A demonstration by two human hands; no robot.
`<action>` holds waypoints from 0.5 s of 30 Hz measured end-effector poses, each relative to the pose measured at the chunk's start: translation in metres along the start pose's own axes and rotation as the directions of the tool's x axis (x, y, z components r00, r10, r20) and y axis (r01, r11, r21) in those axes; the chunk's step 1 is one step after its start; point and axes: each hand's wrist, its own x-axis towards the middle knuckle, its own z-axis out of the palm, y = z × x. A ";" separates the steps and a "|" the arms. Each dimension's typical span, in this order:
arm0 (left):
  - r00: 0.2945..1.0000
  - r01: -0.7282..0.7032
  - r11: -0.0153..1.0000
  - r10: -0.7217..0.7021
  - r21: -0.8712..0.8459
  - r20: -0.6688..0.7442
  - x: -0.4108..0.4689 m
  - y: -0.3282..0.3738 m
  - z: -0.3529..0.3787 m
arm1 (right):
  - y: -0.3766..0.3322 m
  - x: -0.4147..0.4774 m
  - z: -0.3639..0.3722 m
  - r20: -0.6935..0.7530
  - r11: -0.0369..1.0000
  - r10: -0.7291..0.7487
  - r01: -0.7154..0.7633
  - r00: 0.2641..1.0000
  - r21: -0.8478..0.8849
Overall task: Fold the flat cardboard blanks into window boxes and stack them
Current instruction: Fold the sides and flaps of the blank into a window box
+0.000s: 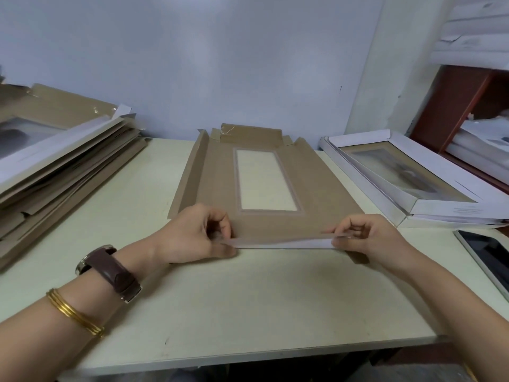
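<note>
Because the stack of flat blanks (63,161) runs off the left side of the view, its full extent cannot be told. It lies along the desk's left edge, brown sheets fanned unevenly, with white undersides and a scrap of clear film showing on top. The left forearm carries thin gold bangles (74,312) and a watch (110,271) on a brown leather strap, its face turned away.

The left hand (192,235) pinches the left end of a flap (281,242), its fingers curled so the tips are partly hidden. That flap is the near edge of a blank (220,172) lying open at the middle of the desk, matte brown side up and reaching the far edge. The flap is lifted and shows a white underside. A long rectangular window (265,180) of clear film sits in the middle panel, with the desk showing through. The blank's left side stands folded up.

The right hand (369,238) pinches the flap's right end, partly covering the blank's near right corner. At the desk's far right corner white folded boxes (413,188) lie stacked, windows up, what shows through them blurred. A dark-screened tablet (490,257) is cut off at the right edge. Beyond it, a reddish-brown shelf (454,106) holds white things too blurred to name.

The desk (248,299) is smooth and pale cream. The wall (220,64) behind it is pale blue-grey.
</note>
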 end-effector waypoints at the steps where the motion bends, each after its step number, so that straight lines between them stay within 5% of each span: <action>1: 0.999 -0.008 1.000 0.007 0.008 0.036 -0.002 0.003 -0.001 | -0.002 -0.002 0.000 0.029 0.999 0.022 -0.021 0.999 -0.031; 6: 0.984 0.075 0.996 -0.081 0.043 0.156 -0.001 0.016 0.002 | -0.024 -0.013 -0.001 0.275 0.941 0.123 -0.025 0.954 -0.337; 11: 0.996 -0.017 0.849 -0.030 0.528 0.081 0.007 0.021 0.034 | -0.042 -0.014 0.033 0.235 0.626 0.049 0.154 0.971 -0.765; 15: 0.996 -0.039 0.766 -0.019 0.641 0.084 0.018 0.021 0.061 | -0.033 -0.009 0.082 0.235 0.693 -0.034 0.193 0.971 -0.695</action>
